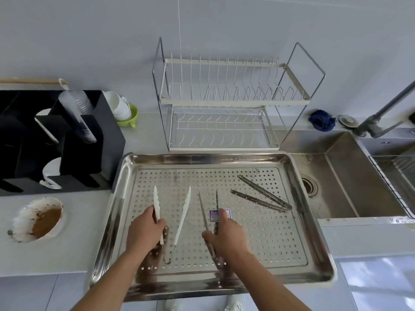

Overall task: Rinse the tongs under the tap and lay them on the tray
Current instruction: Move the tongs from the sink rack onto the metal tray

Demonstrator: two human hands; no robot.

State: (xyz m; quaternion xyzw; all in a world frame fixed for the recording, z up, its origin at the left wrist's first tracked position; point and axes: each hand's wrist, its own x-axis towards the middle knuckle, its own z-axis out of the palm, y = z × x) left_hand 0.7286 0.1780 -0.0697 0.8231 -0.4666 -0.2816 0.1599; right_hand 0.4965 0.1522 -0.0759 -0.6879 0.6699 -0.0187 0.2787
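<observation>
A perforated steel tray (292, 250) lies on the counter in front of me. White-tipped tongs (183, 212) lie at its left; my left hand (143, 231) grips their left arm. Thin metal tongs with a purple label (215, 214) lie in the middle; my right hand (226, 232) holds them around the handle. A third pair, serrated metal tongs (260, 195), lies loose at the tray's right. The tap (381, 115) stands at the far right over the sink (350, 182).
A wire dish rack (224, 102) stands behind the tray. A black cup holder (56, 140) with cups is at the left, a dirty round hole (38, 218) in the counter below it. A blue cloth (322, 120) lies by the sink.
</observation>
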